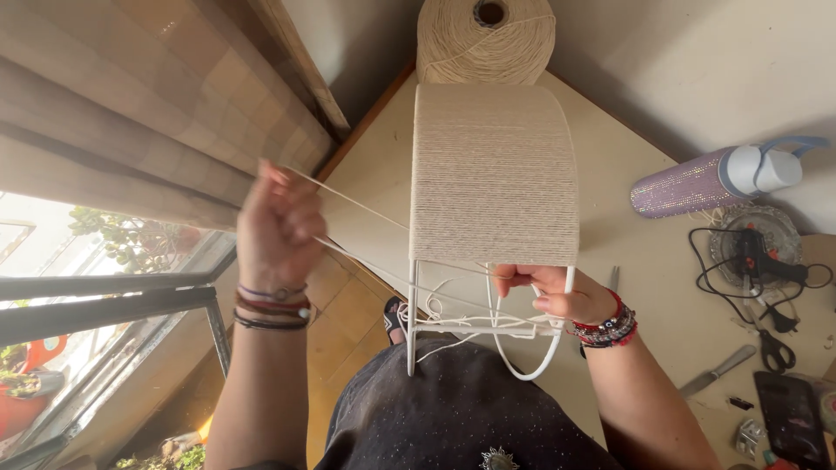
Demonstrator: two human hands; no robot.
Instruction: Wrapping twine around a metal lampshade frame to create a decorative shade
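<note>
Beside the table (644,261), left hand (279,222) pinches taut cord (366,206); right hand (557,292), gripping the wound frame (494,174), could slip, slackening the wraps.

Home craft corner, beside a window. Evidence: checked curtain (131,96) and potted plants (131,239) outside the glass; wooden parquet floor (344,313); cream surface (644,261) set into a wall corner, carrying a large cone of twine (485,39), glue gun (758,261), scissors (771,344), knife (716,372), glittery bottle (705,181).
</note>
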